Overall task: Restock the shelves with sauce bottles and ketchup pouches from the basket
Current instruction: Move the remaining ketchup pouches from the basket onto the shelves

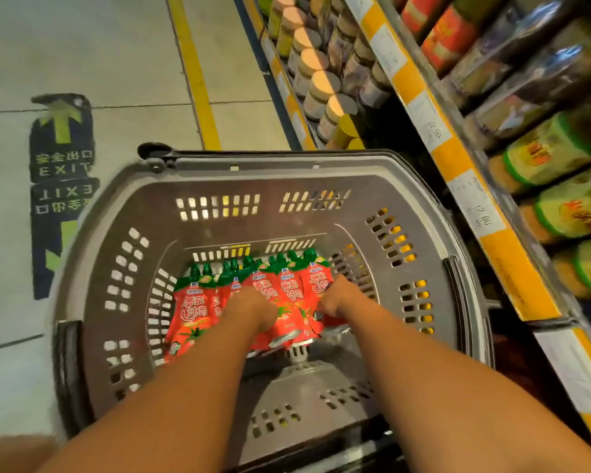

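A grey plastic basket (219, 172) stands on the floor beside the shelves. Several red ketchup pouches (191, 312) with green caps lie in a row on its bottom. Both my arms reach down into it. My left hand (249, 310) lies on the middle pouches with its fingers curled down into them. My right hand (338, 298) grips the rightmost pouches at their right edge. The fingertips of both hands are hidden among the pouches.
Shelves (458, 155) with yellow price rails run along the right, holding jars with tan lids (318, 83) low down and bottles with green labels (560, 155) higher up. A yellow floor line (198, 80) and a dark EXIT sticker (62, 158) mark the tiled floor at left.
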The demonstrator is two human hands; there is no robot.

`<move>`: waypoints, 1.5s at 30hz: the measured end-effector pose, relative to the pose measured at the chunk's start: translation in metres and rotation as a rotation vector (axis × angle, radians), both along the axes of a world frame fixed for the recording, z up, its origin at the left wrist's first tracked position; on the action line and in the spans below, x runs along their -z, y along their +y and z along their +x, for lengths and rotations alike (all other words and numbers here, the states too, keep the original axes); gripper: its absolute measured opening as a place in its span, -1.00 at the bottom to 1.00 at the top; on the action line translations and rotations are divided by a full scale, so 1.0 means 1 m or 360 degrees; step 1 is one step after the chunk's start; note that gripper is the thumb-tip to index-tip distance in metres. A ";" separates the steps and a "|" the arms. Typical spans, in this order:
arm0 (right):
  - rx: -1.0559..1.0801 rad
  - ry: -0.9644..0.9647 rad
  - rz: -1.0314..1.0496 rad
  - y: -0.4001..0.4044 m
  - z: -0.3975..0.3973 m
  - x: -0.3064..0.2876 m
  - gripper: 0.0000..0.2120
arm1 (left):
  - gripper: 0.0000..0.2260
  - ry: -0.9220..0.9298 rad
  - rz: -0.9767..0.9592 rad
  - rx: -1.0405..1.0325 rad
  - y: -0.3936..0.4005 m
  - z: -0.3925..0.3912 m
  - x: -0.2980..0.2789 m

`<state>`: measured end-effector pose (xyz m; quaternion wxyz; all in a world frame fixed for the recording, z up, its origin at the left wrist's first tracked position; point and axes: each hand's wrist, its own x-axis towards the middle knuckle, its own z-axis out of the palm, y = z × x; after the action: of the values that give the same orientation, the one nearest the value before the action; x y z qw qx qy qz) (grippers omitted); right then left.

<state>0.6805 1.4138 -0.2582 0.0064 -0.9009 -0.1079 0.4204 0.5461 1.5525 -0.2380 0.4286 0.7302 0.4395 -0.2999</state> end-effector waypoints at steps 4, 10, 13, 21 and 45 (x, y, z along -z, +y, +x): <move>0.0199 -0.0096 -0.0023 -0.004 -0.005 0.006 -0.48 | -0.63 0.0004 -0.0031 -0.0220 -0.008 0.001 0.007; 0.0248 -0.0122 -0.0063 0.000 -0.007 0.002 -0.36 | -0.38 -0.0057 -0.0161 -0.0632 -0.026 0.000 0.010; 0.0188 -0.0090 -0.0044 0.003 -0.006 -0.002 -0.71 | -0.70 -0.0127 -0.0354 -0.0841 -0.033 -0.001 0.015; 0.0148 0.0041 0.0033 0.004 -0.012 -0.009 -0.65 | -0.85 -0.0168 -0.0536 -0.1050 -0.029 0.001 0.010; 0.0310 -0.0438 0.0553 -0.021 -0.012 -0.188 -0.61 | -0.57 -0.0846 -0.1265 -0.0850 -0.037 -0.027 -0.099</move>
<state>0.6689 1.3927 -0.0702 0.1869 -0.9412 -0.0911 0.2663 0.5190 1.5154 -0.1387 0.8291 0.4255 0.3390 -0.1288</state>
